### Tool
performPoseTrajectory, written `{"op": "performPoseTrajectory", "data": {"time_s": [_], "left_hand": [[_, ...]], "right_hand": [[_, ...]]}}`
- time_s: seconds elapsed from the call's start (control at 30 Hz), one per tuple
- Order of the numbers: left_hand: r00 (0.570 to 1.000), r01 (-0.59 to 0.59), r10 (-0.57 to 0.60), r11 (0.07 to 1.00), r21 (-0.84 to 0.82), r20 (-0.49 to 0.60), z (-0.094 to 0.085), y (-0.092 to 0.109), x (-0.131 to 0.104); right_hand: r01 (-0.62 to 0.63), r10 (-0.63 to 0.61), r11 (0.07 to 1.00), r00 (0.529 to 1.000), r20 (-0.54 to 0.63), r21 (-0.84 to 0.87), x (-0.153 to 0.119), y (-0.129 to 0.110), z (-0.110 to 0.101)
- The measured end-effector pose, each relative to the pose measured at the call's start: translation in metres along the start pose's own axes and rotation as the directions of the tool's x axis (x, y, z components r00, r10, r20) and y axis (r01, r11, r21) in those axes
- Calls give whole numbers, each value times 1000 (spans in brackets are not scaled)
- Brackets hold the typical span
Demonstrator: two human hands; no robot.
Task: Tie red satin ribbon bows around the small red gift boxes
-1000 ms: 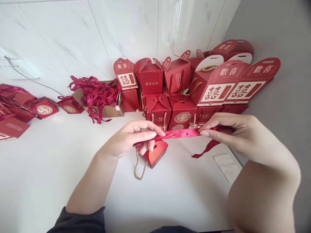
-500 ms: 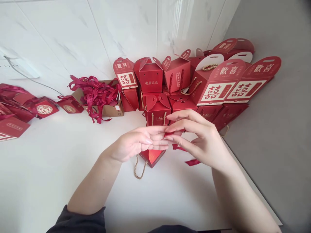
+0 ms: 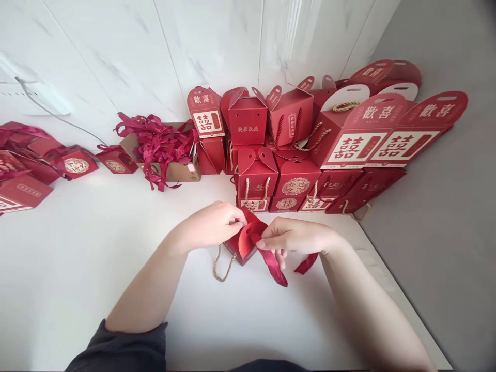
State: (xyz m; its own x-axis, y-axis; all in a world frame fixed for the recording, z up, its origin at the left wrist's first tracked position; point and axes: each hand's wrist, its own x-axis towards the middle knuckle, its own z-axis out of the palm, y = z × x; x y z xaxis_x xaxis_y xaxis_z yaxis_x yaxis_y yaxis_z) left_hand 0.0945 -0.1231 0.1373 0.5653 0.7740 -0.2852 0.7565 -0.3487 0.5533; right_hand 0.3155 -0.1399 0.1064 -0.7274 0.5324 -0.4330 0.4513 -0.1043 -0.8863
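Observation:
A small red box (image 3: pixel 242 253) with its flaps partly raised sits on the white table, a gold cord handle (image 3: pixel 223 271) lying at its left. At the box's upper left edge my left hand (image 3: pixel 219 223) has its fingers bent together; what they hold, if anything, is hidden. My right hand (image 3: pixel 289 235) is closed on a dark red ribbon (image 3: pixel 276 268) beside the box's right flap, and the ribbon's tail hangs down toward the table. Another ribbon end (image 3: pixel 307 263) lies under the right wrist.
Stacked red gift boxes (image 3: pixel 296 173) stand along the wall behind the hands. A cardboard box (image 3: pixel 182 173) full of ribbons (image 3: pixel 163 144) is at the back left. More red boxes (image 3: pixel 29 188) sit at the far left. A grey surface (image 3: pixel 437 217) borders the table at right.
Both hands have moved down to the small box and apart from each other. My right hand now has the ribbon at the flap, and my left fingers have bent together.

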Motion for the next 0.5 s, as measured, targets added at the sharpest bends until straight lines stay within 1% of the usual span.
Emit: {"op": "performPoseTrajectory", "data": {"time_s": [0.07,0.13,0.2,0.27,0.33,0.5], "left_hand": [[1000,-21,22,999,40,-13,1,2,1],[999,-38,38,998,49,-1,0,3,2],[998,-56,55,998,40,31,0,3,3],[995,-70,68,997,25,78,0,3,4],[993,-67,65,998,20,102,0,3,5],[996,-60,57,997,42,73,2,5,8]], "right_hand": [[-5,5,1000,1000,11,16,9,5,-1],[-15,15,1000,1000,-19,10,12,8,-1],[-23,24,1000,999,-45,5,12,9,-1],[-25,26,1000,998,-52,5,12,10,-1],[-12,12,1000,999,-53,-3,15,11,0],[17,-25,995,996,-84,-94,15,14,1]]}}
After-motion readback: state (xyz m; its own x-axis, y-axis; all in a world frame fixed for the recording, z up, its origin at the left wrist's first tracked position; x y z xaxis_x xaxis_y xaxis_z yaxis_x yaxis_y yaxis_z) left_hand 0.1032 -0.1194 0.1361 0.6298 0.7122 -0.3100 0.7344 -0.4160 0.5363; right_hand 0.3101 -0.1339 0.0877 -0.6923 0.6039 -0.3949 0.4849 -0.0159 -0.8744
